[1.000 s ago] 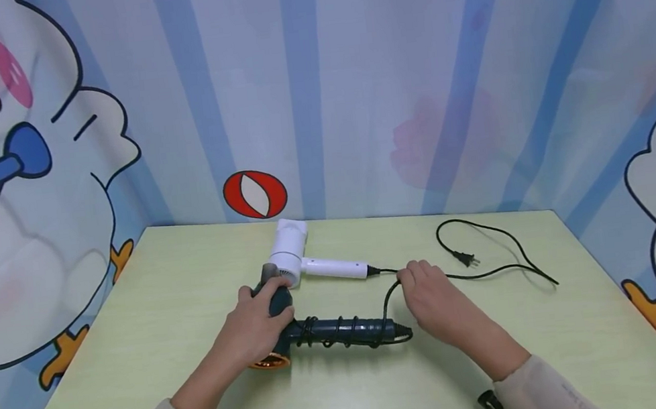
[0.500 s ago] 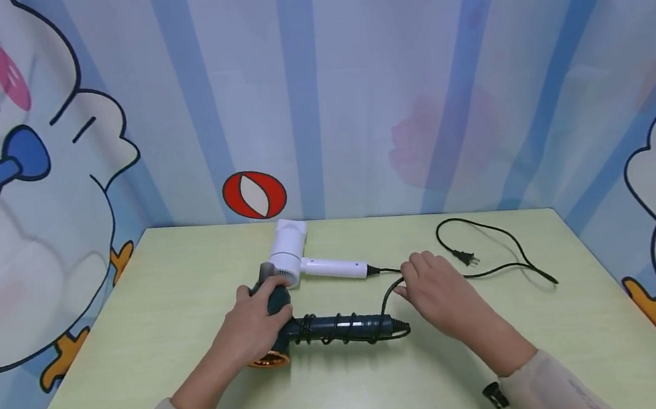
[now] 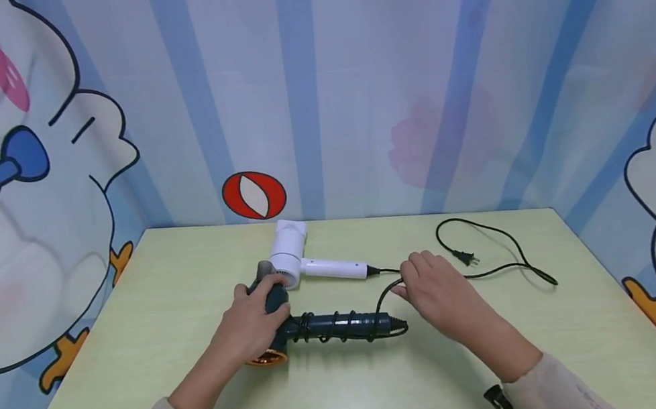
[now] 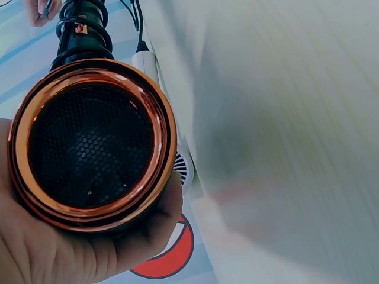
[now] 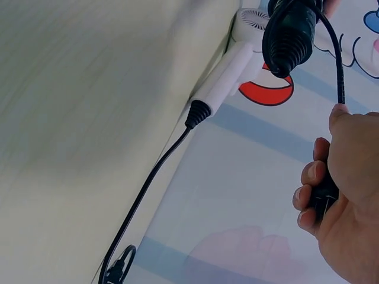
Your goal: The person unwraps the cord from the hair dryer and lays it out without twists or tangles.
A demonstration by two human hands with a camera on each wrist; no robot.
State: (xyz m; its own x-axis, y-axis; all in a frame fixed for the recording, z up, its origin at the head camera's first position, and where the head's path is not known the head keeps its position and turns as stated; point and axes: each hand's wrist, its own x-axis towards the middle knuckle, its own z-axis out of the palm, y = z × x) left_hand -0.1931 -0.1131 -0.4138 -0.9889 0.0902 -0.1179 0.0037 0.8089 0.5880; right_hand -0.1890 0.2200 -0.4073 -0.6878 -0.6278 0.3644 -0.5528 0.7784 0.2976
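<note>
A dark hair dryer (image 3: 332,326) with a copper-coloured ring (image 4: 164,139) around its mesh is gripped at the head by my left hand (image 3: 247,326). Its handle points right, with its black cord (image 3: 382,296) wound around it in several loops. From the handle's tip the cord's loose end runs to my right hand (image 3: 444,296). In the right wrist view, those fingers are curled around the cord's end and a black plug (image 5: 324,195) whose prongs show. Behind the dark dryer a white hair dryer (image 3: 288,253) lies on the table, partly hidden by the left hand and the dark dryer.
The white dryer's black cord (image 3: 502,267) passes behind my right hand and loops at the back right of the pale table (image 3: 150,299). Its plug (image 3: 464,258) lies just beyond that hand. A printed cartoon curtain (image 3: 346,94) hangs along the back edge.
My right hand has moved slightly right and up with the cord's end, then stays nearly still. The dark dryer and my left hand have shifted very slightly.
</note>
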